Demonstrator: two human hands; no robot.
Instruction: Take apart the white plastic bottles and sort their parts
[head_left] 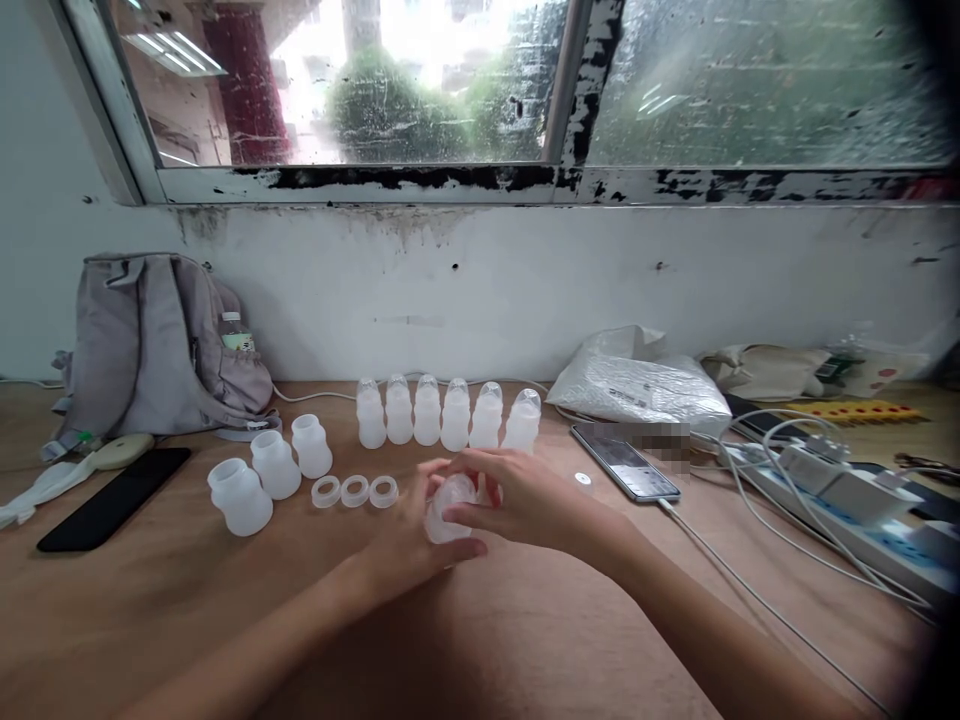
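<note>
Both hands are closed round one translucent baby bottle (452, 508) above the table. My left hand (409, 530) wraps its side, the thumb along the front. My right hand (517, 495) grips the upper part from the right, fingers curled over it. Much of that bottle is hidden. Behind the hands, several capped baby bottles (427, 412) stand upright in a row. To the left are three open-necked bottles (276, 466) without caps. Three translucent rings (355, 491) lie flat beside my left hand. A small whitish round piece (583, 482) lies right of my right hand.
A charging phone (626, 462) and a white power strip (862, 510) with cables are at right. Behind them lies a silvery plastic bag (637, 385). A black phone (112, 500) and a grey backpack (161, 340) are at left. The wall and window rise behind.
</note>
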